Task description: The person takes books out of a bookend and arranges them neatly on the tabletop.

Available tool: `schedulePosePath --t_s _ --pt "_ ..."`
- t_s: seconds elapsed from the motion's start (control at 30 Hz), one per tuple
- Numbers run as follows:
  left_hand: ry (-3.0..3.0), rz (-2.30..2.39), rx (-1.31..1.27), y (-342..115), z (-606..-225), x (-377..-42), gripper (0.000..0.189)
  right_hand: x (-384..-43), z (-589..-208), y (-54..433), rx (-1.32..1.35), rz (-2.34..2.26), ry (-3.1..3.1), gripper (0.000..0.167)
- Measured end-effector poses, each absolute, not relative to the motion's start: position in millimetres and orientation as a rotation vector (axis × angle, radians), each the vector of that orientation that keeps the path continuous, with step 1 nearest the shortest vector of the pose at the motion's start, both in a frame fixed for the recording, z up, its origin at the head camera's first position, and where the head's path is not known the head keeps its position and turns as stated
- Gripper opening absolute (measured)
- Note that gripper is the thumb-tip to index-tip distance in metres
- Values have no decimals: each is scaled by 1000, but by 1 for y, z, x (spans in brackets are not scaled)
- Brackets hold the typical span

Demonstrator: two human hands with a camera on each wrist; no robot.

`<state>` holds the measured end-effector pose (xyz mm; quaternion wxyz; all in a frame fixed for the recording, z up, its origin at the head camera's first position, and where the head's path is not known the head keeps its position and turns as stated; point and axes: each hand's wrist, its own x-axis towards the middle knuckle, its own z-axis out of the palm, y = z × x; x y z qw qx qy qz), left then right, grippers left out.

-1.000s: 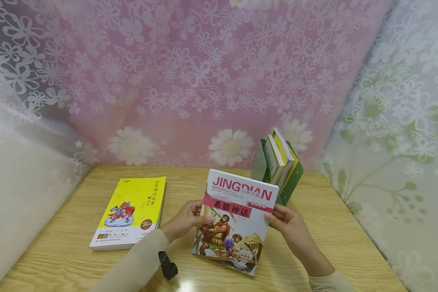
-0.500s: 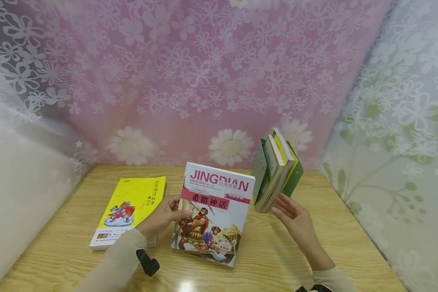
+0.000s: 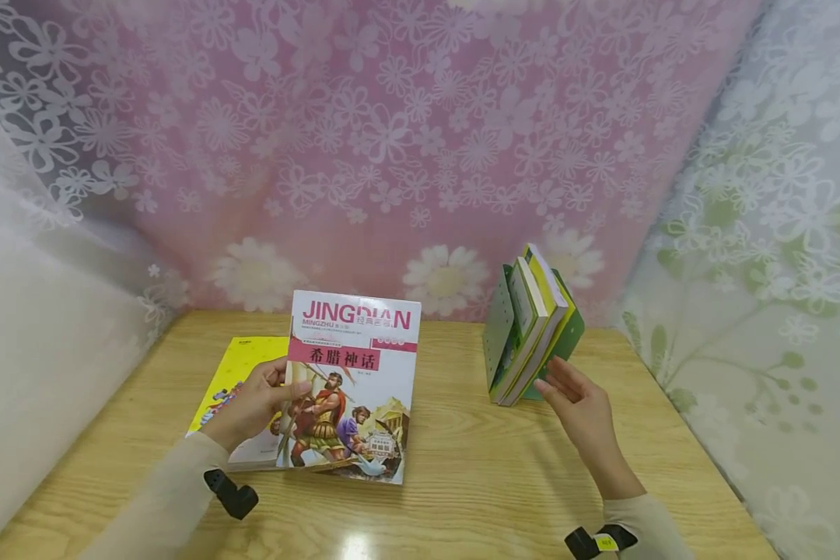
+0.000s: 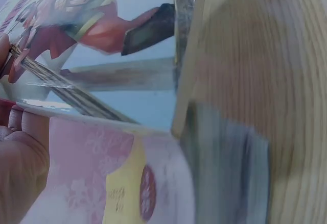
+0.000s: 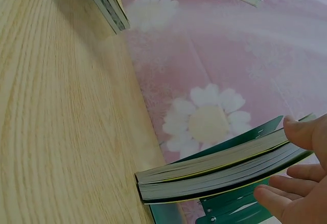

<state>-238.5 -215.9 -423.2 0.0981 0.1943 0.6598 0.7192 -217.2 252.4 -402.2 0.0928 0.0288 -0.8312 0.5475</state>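
In the head view my left hand [image 3: 255, 404] grips a white book with a pink title band [image 3: 353, 389] by its left edge, thumb on the cover and fingers behind. The cover shows a warrior in a red cape. Held tilted up, it overlaps a yellow book [image 3: 245, 362] that lies flat on the table. The left wrist view shows the white book's lower corner close up. My right hand [image 3: 584, 412], holding nothing, has its fingertips beside several upright books [image 3: 528, 342] in a green bookend [image 3: 500, 334]. The right wrist view shows its fingers [image 5: 286, 183] spread near those books.
The wooden table [image 3: 476, 482] runs back to a pink floral curtain [image 3: 392, 155]. A pale curtain with green leaves [image 3: 763, 311] borders the right side, and a whitish one [image 3: 56, 311] the left. Black wrist cameras sit on both sleeves.
My right hand has let go of the white book and moved beside the upright books. My left hand has carried the white book leftward, partly covering the yellow book.
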Motion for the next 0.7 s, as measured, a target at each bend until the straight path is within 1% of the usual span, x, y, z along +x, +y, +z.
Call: schedulePosePath --t_s 0.3,0.4,0.57,0.7 --pt "1886 2177 581 -264 -411 -237 33 -229 -399 255 42 1662 -2431 68" --pt "1864 2177 580 -280 -405 -237 36 -231 -398 255 49 1672 -2427 68" --pt "1896 2162 590 -301 -396 -237 39 -235 -398 256 57 1619 -2415 68" --pt "1911 2149 536 -314 -395 -237 39 -241 -396 256 69 1555 -2402 68"
